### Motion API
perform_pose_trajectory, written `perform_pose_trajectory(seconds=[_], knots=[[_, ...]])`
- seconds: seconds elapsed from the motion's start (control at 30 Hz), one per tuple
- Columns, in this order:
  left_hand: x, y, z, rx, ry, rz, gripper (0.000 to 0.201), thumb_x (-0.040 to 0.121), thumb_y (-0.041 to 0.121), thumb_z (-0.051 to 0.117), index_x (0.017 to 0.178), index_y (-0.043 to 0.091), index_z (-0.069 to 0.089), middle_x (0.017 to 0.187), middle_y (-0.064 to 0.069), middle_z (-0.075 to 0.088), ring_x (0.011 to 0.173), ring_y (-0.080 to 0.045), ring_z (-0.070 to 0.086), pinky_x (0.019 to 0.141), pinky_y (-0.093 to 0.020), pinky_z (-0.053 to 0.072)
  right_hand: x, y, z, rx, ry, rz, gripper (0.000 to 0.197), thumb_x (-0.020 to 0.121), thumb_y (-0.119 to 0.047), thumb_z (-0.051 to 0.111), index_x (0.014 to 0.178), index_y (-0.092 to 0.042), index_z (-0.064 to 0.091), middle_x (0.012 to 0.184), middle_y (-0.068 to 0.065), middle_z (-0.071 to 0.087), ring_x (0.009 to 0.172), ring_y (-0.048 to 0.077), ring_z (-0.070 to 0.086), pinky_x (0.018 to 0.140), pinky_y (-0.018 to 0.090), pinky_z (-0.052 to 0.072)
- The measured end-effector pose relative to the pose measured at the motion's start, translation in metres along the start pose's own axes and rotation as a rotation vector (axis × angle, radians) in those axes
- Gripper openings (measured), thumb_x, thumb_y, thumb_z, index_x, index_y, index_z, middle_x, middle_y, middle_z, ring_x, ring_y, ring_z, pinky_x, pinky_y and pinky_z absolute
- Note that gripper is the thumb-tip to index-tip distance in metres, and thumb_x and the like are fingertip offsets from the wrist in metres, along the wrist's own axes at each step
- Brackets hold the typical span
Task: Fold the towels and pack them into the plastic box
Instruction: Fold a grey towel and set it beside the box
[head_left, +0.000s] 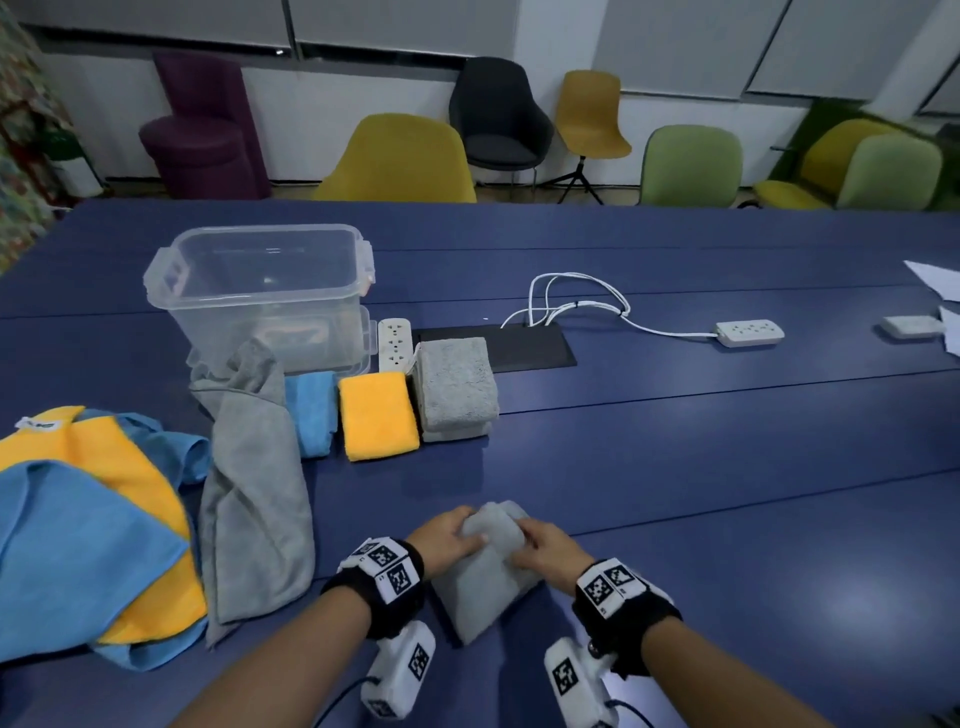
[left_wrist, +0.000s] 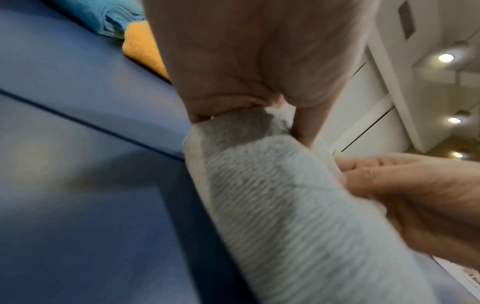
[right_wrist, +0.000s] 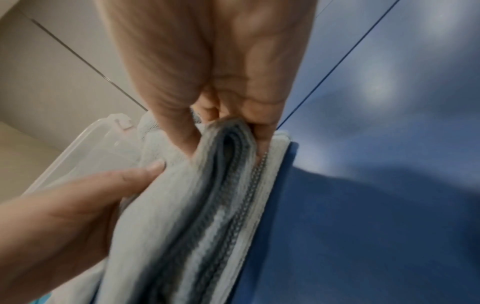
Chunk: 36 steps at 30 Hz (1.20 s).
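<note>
A grey towel (head_left: 485, 566), folded into a thick narrow bundle, is held just above the blue table at the near centre, its layered edges showing stitched hems in the right wrist view (right_wrist: 207, 195). The clear plastic box (head_left: 260, 291) stands open at the far left, nothing visible inside. Just near of it lie three folded towels in a row: blue (head_left: 311, 410), yellow (head_left: 378, 415) and a thicker grey one (head_left: 456, 387) on the right. A loose grey towel (head_left: 254, 499) trails from the box toward the near edge. At the left lie unfolded blue (head_left: 78, 545) and yellow (head_left: 124, 467) towels in a heap.
</note>
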<state>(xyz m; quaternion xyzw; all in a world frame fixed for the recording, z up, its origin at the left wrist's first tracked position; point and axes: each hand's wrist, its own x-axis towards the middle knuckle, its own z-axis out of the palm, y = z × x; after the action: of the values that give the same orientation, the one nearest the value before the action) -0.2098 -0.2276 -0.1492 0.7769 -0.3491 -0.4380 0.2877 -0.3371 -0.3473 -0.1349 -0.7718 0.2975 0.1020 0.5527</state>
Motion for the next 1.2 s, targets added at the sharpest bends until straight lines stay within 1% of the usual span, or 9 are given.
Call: perform_pose_trajectory(seconds=[0.13, 0.33, 0.53, 0.67, 0.73, 0.83, 0.97, 1.1, 1.2], knots=[[0.005, -0.006, 0.007, 0.08, 0.112, -0.057, 0.046, 0.09, 0.045, 0.053, 0.118, 0.009, 0.05, 0.119, -0.009, 0.06, 0.107, -0.024, 0.057, 0.081, -0.028, 0.042, 0.01, 0.008, 0.001, -0.111, 0.115, -0.017, 0.017, 0.086, -0.01, 0.058, 0.103, -0.011, 0.059, 0.088, 0.002, 0.059, 0.086, 0.017, 0.054, 0.074, 0.025, 0.046], [0.012, 0.006, 0.02, 0.327, 0.247, -0.088, 0.048, 0.095, 0.054, 0.029, 0.12, 0.013, 0.038, 0.109, -0.01, 0.063, 0.096, -0.029, 0.061, 0.075, -0.033, 0.043, 0.022, 0.014, 0.003, -0.316, 0.305, 0.041, 0.028, 0.095, -0.014, 0.046, 0.121, -0.008, 0.054, 0.119, 0.013, 0.051, 0.103, 0.024, 0.052, 0.09, 0.026, 0.039], [0.015, 0.005, 0.033, 0.389, 0.265, -0.232, 0.054, 0.095, 0.051, 0.033, 0.129, 0.009, 0.04, 0.134, -0.01, 0.04, 0.125, -0.027, 0.038, 0.099, -0.037, 0.037, 0.025, 0.016, 0.008, -0.555, 0.318, 0.185, 0.031, 0.096, -0.026, 0.043, 0.125, -0.014, 0.047, 0.13, 0.01, 0.042, 0.118, 0.03, 0.04, 0.095, 0.032, 0.035], [0.017, 0.005, 0.021, 0.047, 0.164, -0.252, 0.056, 0.089, 0.045, 0.05, 0.129, 0.007, 0.045, 0.131, -0.011, 0.048, 0.121, -0.026, 0.047, 0.095, -0.031, 0.04, 0.031, 0.011, -0.001, -0.412, 0.274, 0.228, 0.037, 0.091, -0.031, 0.055, 0.121, -0.011, 0.047, 0.128, 0.014, 0.043, 0.115, 0.033, 0.048, 0.097, 0.032, 0.039], [0.011, 0.0, 0.016, -0.154, 0.171, -0.244, 0.041, 0.088, 0.037, 0.056, 0.117, 0.008, 0.049, 0.115, -0.008, 0.057, 0.1, -0.021, 0.055, 0.079, -0.025, 0.039, 0.036, 0.007, -0.003, -0.422, 0.238, 0.233, 0.045, 0.089, -0.04, 0.056, 0.122, -0.011, 0.045, 0.127, 0.012, 0.044, 0.113, 0.03, 0.051, 0.095, 0.033, 0.043], [-0.005, -0.022, 0.009, -0.389, 0.28, -0.258, 0.025, 0.086, 0.023, 0.063, 0.098, 0.014, 0.043, 0.093, 0.0, 0.053, 0.087, -0.014, 0.051, 0.078, -0.025, 0.04, 0.042, -0.006, 0.007, -0.481, 0.167, 0.231, 0.055, 0.088, -0.051, 0.05, 0.126, -0.012, 0.042, 0.13, 0.011, 0.048, 0.116, 0.028, 0.052, 0.095, 0.034, 0.044], [-0.029, -0.051, -0.01, -0.669, 0.393, -0.258, 0.04, 0.083, 0.023, 0.069, 0.116, 0.008, 0.052, 0.108, -0.005, 0.061, 0.093, -0.017, 0.059, 0.072, -0.021, 0.047, 0.05, -0.028, 0.037, -0.402, 0.07, 0.146, 0.058, 0.089, -0.06, 0.04, 0.123, -0.013, 0.043, 0.128, 0.01, 0.054, 0.115, 0.027, 0.053, 0.094, 0.033, 0.044], [-0.044, -0.068, -0.025, -0.911, 0.463, -0.233, 0.035, 0.085, 0.028, 0.066, 0.109, 0.002, 0.061, 0.097, -0.008, 0.069, 0.084, -0.018, 0.067, 0.062, -0.022, 0.053, 0.057, -0.044, 0.069, 0.045, -0.04, 0.103, 0.096, 0.057, -0.083, 0.05, 0.13, -0.021, 0.045, 0.127, 0.002, 0.058, 0.111, 0.02, 0.058, 0.096, 0.038, 0.048], [-0.042, -0.077, -0.029, -0.955, 0.558, -0.21, 0.042, 0.084, 0.035, 0.067, 0.114, 0.008, 0.056, 0.102, -0.006, 0.067, 0.091, -0.021, 0.065, 0.066, -0.028, 0.052, 0.064, -0.056, 0.079, 0.24, -0.086, 0.117, 0.111, 0.042, -0.078, 0.065, 0.13, -0.016, 0.04, 0.127, 0.005, 0.056, 0.109, 0.02, 0.058, 0.085, 0.034, 0.052]])
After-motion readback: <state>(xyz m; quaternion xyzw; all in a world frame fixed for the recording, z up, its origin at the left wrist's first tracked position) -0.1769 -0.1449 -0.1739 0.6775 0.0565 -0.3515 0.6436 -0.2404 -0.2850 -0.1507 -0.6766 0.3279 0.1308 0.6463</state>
